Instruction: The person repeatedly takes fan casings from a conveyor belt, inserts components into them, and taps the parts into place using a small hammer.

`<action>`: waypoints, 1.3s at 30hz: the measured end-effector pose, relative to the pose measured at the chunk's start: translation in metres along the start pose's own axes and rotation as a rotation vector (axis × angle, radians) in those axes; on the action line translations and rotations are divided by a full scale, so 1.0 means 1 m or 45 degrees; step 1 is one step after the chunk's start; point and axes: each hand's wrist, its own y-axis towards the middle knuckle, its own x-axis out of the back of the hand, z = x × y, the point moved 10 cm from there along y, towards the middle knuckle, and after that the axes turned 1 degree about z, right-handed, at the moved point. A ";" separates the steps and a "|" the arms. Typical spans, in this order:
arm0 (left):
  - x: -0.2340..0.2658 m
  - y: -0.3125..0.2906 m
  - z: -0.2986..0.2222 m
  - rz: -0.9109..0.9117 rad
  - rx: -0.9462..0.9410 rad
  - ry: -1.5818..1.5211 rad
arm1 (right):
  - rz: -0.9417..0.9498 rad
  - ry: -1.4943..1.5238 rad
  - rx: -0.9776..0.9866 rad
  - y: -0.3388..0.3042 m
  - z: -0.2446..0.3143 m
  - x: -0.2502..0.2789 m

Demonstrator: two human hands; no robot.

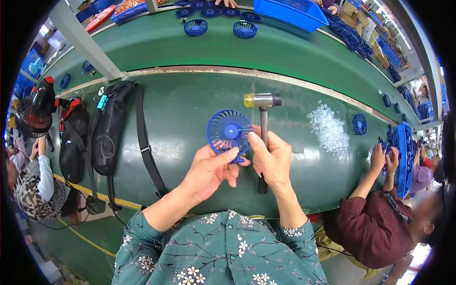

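Note:
Between my two hands is a round blue plastic fan grille (223,126) with slotted ribs and a small pale spot at its hub, raised over the green bench. My left hand (209,172) grips its lower rim, thumb on the front face. On the right edge my right hand (273,154) pinches it between thumb and fingers. A mallet (264,100) with a yellow face, a black face and a dark handle lies on the bench, its handle partly behind my right hand. Whether that hand touches the handle I cannot tell.
Small clear plastic pieces (328,130) lie heaped at right, near another blue grille (359,124). A black mesh bag (108,133) with straps lies left. Beyond the ledge, a green conveyor belt (156,47) carries grilles beside a blue basket (290,14). A co-worker in maroon (375,228) works at right.

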 end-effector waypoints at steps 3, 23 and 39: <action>0.005 0.000 -0.012 -0.019 -0.048 -0.102 | 0.070 -0.033 -0.045 -0.012 -0.013 -0.005; 0.024 -0.002 -0.010 -0.055 0.004 0.018 | 0.186 -0.589 0.238 -0.042 0.025 -0.013; 0.023 -0.002 -0.006 -0.028 0.007 0.091 | 0.171 -0.626 0.111 -0.039 0.020 0.001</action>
